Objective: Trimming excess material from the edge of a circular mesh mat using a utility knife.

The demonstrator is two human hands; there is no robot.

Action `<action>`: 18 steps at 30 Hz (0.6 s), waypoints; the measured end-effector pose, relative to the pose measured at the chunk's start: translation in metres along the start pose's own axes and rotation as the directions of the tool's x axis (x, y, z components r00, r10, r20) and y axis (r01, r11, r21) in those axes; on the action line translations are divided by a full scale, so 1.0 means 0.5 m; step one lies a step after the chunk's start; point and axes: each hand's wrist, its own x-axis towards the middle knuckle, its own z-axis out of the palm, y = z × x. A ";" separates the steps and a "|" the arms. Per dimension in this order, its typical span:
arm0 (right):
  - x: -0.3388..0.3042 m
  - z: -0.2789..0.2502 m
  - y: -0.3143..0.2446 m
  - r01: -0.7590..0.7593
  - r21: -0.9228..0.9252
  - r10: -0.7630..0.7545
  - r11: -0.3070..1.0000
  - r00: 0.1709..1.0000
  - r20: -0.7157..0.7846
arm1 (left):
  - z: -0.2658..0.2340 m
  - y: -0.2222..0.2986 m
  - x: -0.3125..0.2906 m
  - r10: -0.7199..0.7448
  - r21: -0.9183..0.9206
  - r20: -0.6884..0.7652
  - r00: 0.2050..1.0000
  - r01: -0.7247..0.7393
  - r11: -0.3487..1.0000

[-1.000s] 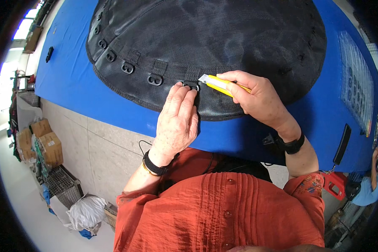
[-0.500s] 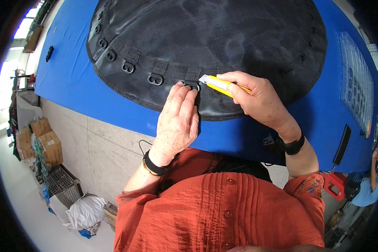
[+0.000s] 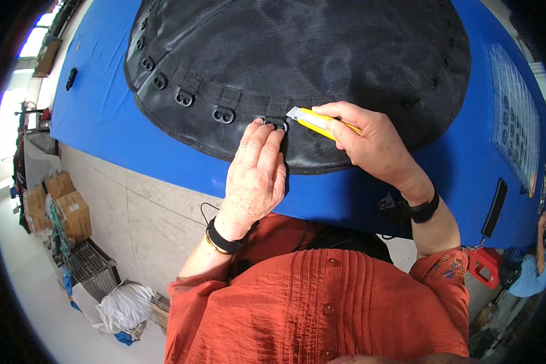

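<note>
Blue tabletop point(image 3: 164, 167) bears fabric point(image 3: 297, 54) under left fingers point(image 3: 256, 145), grip unclear; right fingers point(image 3: 349, 111) clamp knife point(image 3: 315, 122).

Pale grey floor point(image 3: 164, 224), thin dark seams; white glare at upper left; blue-topped table point(image 3: 103, 109); red stool point(image 3: 474, 265) right.

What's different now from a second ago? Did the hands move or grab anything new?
Nothing I can see has moved, and nothing was grabbed or let go. The right hand still holds the yellow knife, with its blade by the black ring at the fingertips of the left hand. The black cloth lies the same way too.
</note>
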 end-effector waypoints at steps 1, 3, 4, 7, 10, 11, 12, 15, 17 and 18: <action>0.000 -0.001 -0.002 -0.006 0.001 0.006 1.000 1.000 0.003 | 0.001 -0.001 0.000 0.001 -0.002 0.000 1.000 -0.001 1.000; 0.000 -0.004 -0.003 -0.027 0.008 0.026 1.000 0.999 0.021 | 0.001 0.000 -0.002 -0.004 0.001 0.001 1.000 0.004 1.000; 0.001 -0.004 -0.003 -0.032 0.011 0.031 0.999 0.999 0.027 | 0.001 0.000 -0.002 -0.004 0.002 0.003 1.000 0.004 1.000; 0.001 -0.002 0.003 -0.014 0.010 0.014 1.000 1.000 0.020 | -0.003 0.002 0.001 -0.002 0.000 0.000 1.000 0.002 1.000; 0.000 0.000 0.006 -0.002 -0.005 0.002 1.000 1.000 0.006 | -0.001 0.001 0.001 -0.002 -0.013 -0.003 1.000 0.002 1.000; -0.001 0.000 0.006 0.000 -0.013 0.000 1.000 1.000 0.006 | 0.000 0.000 0.000 0.008 -0.004 -0.004 1.000 -0.008 1.000; -0.001 0.000 0.004 -0.016 -0.011 0.016 1.000 1.000 0.012 | 0.001 -0.002 0.000 0.018 0.005 -0.005 1.000 -0.018 1.000; 0.000 -0.003 -0.005 -0.060 0.001 0.060 0.998 0.998 0.027 | 0.000 -0.003 0.000 0.025 0.017 0.000 1.000 -0.025 1.000; 0.000 -0.003 0.003 -0.014 -0.008 0.014 1.000 1.000 0.004 | 0.000 -0.003 0.000 0.024 0.017 0.004 1.000 -0.024 1.000; 0.000 -0.002 0.006 0.007 -0.012 -0.007 1.000 1.000 -0.005 | 0.000 -0.003 0.001 0.027 0.016 0.004 1.000 -0.027 1.000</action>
